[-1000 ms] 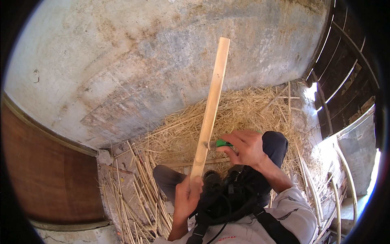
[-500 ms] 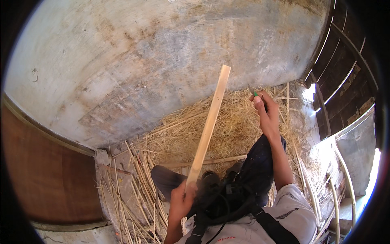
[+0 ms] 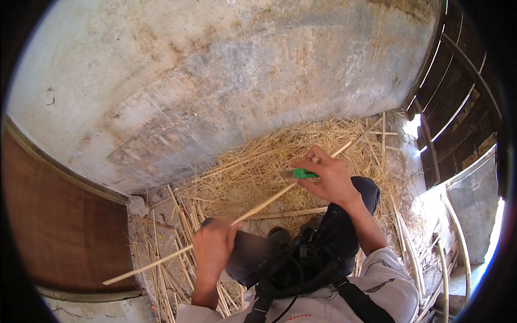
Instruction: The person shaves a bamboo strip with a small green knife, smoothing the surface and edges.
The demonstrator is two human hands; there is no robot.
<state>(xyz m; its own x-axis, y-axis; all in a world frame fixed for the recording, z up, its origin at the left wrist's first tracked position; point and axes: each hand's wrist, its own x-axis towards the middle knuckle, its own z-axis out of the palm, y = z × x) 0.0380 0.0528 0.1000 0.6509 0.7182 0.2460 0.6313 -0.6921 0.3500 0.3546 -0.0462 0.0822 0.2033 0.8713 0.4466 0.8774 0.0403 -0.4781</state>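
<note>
A long, pale bamboo strip (image 3: 264, 204) slants across my lap, its near end low at the left and its far end up to the right, over the shavings. My left hand (image 3: 212, 245) is closed around it near my left knee and looks slightly blurred. In my right hand (image 3: 331, 180) is a green box cutter (image 3: 305, 173), pinched between thumb and fingers, with its short blade pointing left. That hand is right at the strip, which passes behind its fingers; whether the blade touches the strip I cannot tell.
A heap of straw-like shavings (image 3: 242, 180) lies in front of me against a stained wall (image 3: 226, 81). Several thin sticks (image 3: 167, 269) lie at the left beside a brown panel (image 3: 64, 226). Longer strips (image 3: 458, 231) lean at the right, below dark boards (image 3: 458, 97).
The strip has swung from nearly upright to a low slant, now edge-on. My left hand has shifted left and up; my right hand has brought the box cutter down and left to the strip.
</note>
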